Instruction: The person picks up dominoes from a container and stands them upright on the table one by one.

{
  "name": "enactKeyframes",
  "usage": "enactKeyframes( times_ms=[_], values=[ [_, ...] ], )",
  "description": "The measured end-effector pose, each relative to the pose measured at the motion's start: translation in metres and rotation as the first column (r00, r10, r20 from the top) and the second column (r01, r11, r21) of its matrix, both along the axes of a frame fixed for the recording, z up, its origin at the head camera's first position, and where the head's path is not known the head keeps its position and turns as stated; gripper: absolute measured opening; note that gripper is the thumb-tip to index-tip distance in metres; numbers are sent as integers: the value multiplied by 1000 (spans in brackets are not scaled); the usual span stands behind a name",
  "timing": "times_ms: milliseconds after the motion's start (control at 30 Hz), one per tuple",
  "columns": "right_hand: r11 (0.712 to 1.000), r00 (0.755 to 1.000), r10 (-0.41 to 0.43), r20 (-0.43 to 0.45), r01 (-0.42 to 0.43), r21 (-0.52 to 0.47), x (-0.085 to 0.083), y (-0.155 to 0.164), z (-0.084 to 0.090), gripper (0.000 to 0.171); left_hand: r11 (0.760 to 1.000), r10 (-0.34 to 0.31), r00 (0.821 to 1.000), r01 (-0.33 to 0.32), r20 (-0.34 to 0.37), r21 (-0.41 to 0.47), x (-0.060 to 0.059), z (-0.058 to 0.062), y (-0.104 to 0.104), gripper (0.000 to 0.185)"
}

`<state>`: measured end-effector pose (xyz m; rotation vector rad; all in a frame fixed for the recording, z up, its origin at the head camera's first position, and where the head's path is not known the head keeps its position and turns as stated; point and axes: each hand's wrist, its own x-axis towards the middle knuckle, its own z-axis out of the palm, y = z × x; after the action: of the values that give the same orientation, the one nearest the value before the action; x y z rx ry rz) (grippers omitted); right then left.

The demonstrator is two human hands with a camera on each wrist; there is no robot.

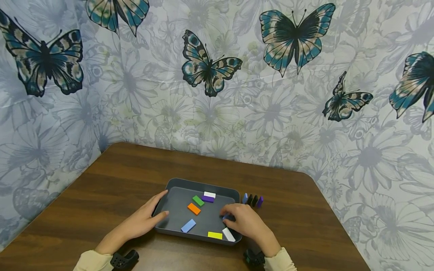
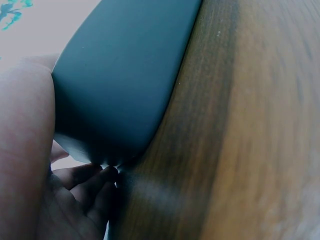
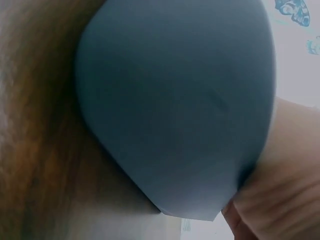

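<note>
Left hand (image 1: 144, 220) grips tray (image 1: 179, 183) rim | right hand (image 1: 245, 222) grip seemingly pinching blue block (image 1: 225, 217)

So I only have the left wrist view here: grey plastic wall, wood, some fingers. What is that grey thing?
Observer: A shallow grey tray on a brown table; the left hand grips its left rim.
Operator: Anything inside it?
Observer: Small coloured blocks lie flat in it: a green block, an orange block, a light blue block, a yellow block and others.
Operator: Where is the other hand?
Observer: The right hand is inside the tray's right end, fingers curled over a blue block.
Operator: Any blocks outside?
Observer: Yes, a short row of upright blocks stands on the table just right of the tray.
</note>
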<state>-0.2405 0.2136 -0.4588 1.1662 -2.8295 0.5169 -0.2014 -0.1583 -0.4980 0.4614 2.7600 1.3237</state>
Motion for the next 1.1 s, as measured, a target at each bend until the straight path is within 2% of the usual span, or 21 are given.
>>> enactKeyframes(
  times_ms=[367,800,1100],
  values=[
    [995,999,34,33,-31,-93,-2,5,-2,18,1000,-6,1000,6,2,-3,-1,-2,1,78],
    [989,997,52,60,-42,-144,0,7,2,19,1000,-10,1000,10,3,9,0,-1,1,78],
    [981,996,79,43,-70,-178,0,7,8,19,1000,-9,1000,9,6,4,1,0,0,77]
  ],
)
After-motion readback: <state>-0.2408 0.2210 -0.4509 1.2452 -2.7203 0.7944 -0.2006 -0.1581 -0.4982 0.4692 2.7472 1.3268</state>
